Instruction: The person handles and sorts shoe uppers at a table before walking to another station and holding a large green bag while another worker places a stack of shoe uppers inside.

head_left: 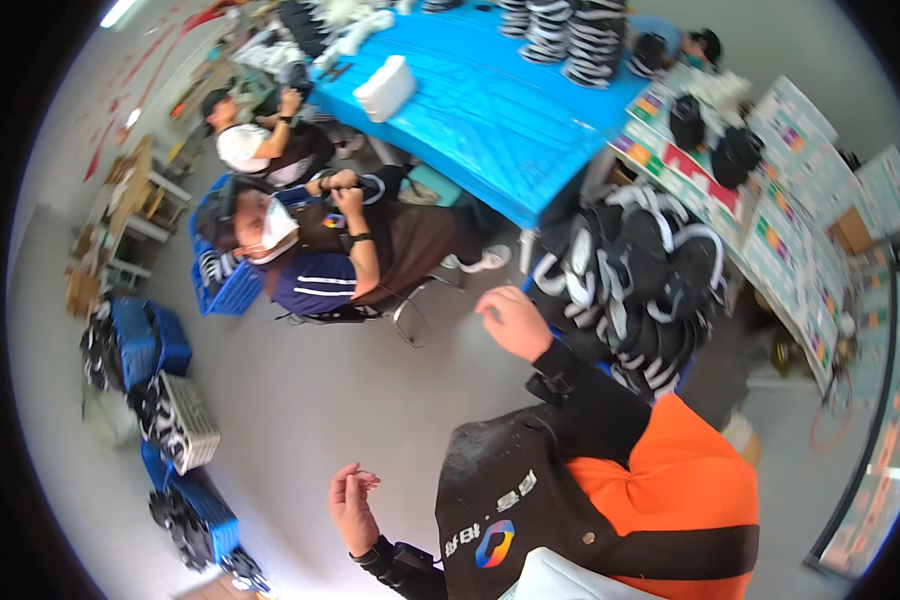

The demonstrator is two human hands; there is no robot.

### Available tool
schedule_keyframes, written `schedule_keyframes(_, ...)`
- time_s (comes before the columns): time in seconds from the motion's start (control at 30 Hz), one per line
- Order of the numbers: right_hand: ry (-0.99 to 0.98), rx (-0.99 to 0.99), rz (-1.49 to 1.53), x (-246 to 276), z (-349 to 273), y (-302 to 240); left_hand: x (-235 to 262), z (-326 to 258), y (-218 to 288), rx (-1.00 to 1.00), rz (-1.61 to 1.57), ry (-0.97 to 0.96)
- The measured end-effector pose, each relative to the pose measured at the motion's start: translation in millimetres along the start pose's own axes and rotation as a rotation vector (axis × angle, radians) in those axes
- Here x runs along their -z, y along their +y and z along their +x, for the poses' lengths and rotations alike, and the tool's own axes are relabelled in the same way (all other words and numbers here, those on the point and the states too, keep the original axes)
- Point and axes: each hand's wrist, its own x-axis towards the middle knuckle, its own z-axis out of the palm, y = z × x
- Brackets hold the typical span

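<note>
My left hand (353,512) is raised over the grey floor at the lower middle, its fingers loosely bent and apart, with nothing clearly visible in them. Farther forward, my right hand (515,324) hovers with fingers loosely spread and holds nothing I can see. It is nearest to a big heap of black shoes with white soles (635,270), just to its right, without touching them. A blue container edge (684,378) shows under the heap. Both my wrists wear dark bands, and a dark brown apron (500,480) covers my front.
A blue-covered table (490,120) carries a white bundle (385,88) and stacks of shoes (595,40). Two seated people (320,250) work left of it. Blue crates (145,345) and a pale crate (188,420) line the left. A sheet-covered bench (770,230) stands right.
</note>
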Motion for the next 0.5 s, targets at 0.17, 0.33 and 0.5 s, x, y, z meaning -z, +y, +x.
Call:
schedule_keyframes(0.17,-0.052,-0.104,0.326,-57,0,-84,59,33,16,0.003,0.049,-0.059)
schedule_keyframes(0.33,-0.034,-0.335,0.997,-76,27,-194,133,36,27,-0.024,0.060,-0.116)
schedule_keyframes(0.5,-0.935,-0.062,1.322,-111,12,-394,243,7,10,0.006,0.019,0.076)
